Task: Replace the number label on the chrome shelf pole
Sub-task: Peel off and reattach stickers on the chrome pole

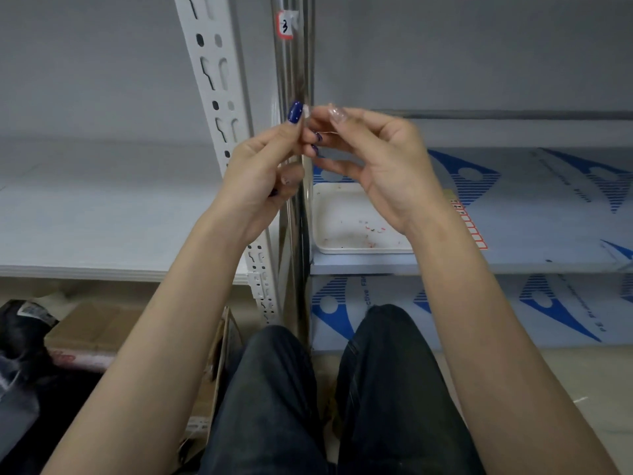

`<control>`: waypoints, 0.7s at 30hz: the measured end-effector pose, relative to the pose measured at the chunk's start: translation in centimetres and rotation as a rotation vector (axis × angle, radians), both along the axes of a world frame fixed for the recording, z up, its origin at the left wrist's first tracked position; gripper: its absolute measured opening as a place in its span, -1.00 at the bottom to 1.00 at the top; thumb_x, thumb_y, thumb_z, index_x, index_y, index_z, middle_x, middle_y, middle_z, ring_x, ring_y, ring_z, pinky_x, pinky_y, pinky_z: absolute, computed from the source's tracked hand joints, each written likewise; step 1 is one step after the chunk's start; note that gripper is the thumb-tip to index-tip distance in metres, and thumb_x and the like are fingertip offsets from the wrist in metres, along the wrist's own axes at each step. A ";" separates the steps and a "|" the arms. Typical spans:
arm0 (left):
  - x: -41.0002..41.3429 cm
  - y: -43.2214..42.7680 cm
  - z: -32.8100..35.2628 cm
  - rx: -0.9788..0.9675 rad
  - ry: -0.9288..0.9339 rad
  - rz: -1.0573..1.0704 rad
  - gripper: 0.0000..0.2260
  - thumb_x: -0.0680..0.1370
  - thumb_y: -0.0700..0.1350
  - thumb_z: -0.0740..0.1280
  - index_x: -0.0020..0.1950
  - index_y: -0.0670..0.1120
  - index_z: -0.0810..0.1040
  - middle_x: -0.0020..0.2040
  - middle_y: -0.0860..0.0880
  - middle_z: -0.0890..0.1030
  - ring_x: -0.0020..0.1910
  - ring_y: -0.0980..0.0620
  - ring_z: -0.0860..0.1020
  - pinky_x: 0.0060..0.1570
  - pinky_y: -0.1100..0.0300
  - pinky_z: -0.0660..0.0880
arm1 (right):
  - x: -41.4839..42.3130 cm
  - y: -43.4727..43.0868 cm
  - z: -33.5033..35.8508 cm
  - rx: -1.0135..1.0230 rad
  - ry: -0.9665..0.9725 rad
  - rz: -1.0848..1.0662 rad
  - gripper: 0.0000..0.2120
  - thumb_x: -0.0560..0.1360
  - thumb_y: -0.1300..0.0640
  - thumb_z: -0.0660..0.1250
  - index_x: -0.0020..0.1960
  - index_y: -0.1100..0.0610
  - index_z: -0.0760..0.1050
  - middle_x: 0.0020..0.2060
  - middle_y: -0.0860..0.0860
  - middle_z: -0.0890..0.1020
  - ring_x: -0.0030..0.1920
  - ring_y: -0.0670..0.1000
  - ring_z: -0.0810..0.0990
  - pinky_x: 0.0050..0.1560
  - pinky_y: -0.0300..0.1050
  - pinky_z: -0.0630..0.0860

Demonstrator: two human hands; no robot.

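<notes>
Our knees (274, 389) in dark jeans lie closest, and both arms rise from them to meet in front of the chrome pole (291, 73). The left grip (260, 173) is clenched on a small pale piece (307, 113), pinched between thumb and fingertips at the very top of the hand. The right grip (387, 166) has its fingers curled, with thumb and forefinger right against the same piece; whether it truly has hold of it we cannot tell. We also cannot say whether the piece is a fresh label or a bit of clear tape, as it is blurred and nearly see-through.

We judge the step in hand to be readying this piece between the fingertips. To do it well we should hold it only by its edges, keep it from folding onto itself, and keep it flat and square to the pole.

The number label (285, 25) sits high above both grips on the pole. It is a small white rectangle with a red border and a handwritten 3, and its right edge looks slightly lifted. Below the right grip, on the shelf, rests a white tray (342, 251) flecked with red scraps. Just past the right wrist a sheet of red-bordered labels (474, 231) peeks out. Left of the left grip stands a white slotted upright (215, 80).
</notes>
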State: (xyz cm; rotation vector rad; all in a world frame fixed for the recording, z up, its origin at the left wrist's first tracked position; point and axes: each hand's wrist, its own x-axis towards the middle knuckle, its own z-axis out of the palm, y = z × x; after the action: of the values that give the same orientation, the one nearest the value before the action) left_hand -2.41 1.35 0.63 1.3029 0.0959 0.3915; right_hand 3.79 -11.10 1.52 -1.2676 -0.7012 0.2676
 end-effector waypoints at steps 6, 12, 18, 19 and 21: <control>-0.3 0.0 -1.1 0.014 0.040 -0.043 -0.63 0.61 -0.03 0.21 -0.38 -0.02 0.57 -0.41 0.06 0.50 -0.53 0.18 0.29 -0.54 0.39 0.16 | -0.2 0.4 -0.7 -0.033 0.004 0.042 -0.86 0.55 0.24 0.28 0.03 0.22 0.60 -0.28 0.05 0.63 -0.25 -0.03 0.61 -0.14 -0.19 0.59; -1.2 0.4 -1.6 0.004 0.035 -0.028 -0.61 0.61 -0.06 0.20 -0.42 -0.01 0.55 -0.43 0.06 0.49 -0.55 0.18 0.28 -0.53 0.36 0.13 | -0.6 1.7 -1.2 -0.019 0.070 0.069 -0.90 0.53 0.21 0.31 -0.01 0.19 0.59 -0.37 0.01 0.60 -0.35 -0.04 0.57 -0.16 -0.17 0.55; -1.3 0.3 -2.1 0.069 0.040 0.004 -0.62 0.61 -0.07 0.21 -0.40 -0.03 0.56 -0.45 0.05 0.49 -0.58 0.19 0.27 -0.51 0.37 0.12 | -0.7 1.4 -1.8 -0.032 0.105 -0.007 -0.92 0.54 0.23 0.31 -0.06 0.18 0.58 -0.39 -0.05 0.65 -0.34 -0.09 0.63 -0.23 -0.25 0.56; -1.2 0.3 -2.2 0.077 0.038 0.005 -0.63 0.61 -0.08 0.22 -0.39 -0.04 0.55 -0.45 0.05 0.49 -0.58 0.19 0.27 -0.53 0.38 0.12 | -0.7 1.2 -1.8 -0.052 0.083 -0.024 -0.92 0.54 0.23 0.31 -0.07 0.17 0.58 -0.38 -0.06 0.66 -0.33 -0.11 0.63 -0.22 -0.25 0.57; -1.1 0.2 -2.2 0.077 0.039 0.008 -0.64 0.61 -0.08 0.22 -0.38 -0.05 0.55 -0.45 0.05 0.49 -0.58 0.18 0.28 -0.55 0.40 0.14 | -0.6 1.1 -1.7 -0.090 0.053 -0.060 -0.92 0.54 0.24 0.31 -0.09 0.15 0.58 -0.37 -0.07 0.66 -0.33 -0.14 0.63 -0.21 -0.23 0.61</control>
State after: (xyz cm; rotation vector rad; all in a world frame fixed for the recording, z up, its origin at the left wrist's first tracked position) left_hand -3.48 1.51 -1.61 1.3870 0.1193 0.3797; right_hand 3.20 -9.98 -0.17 -1.3600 -0.6098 0.2849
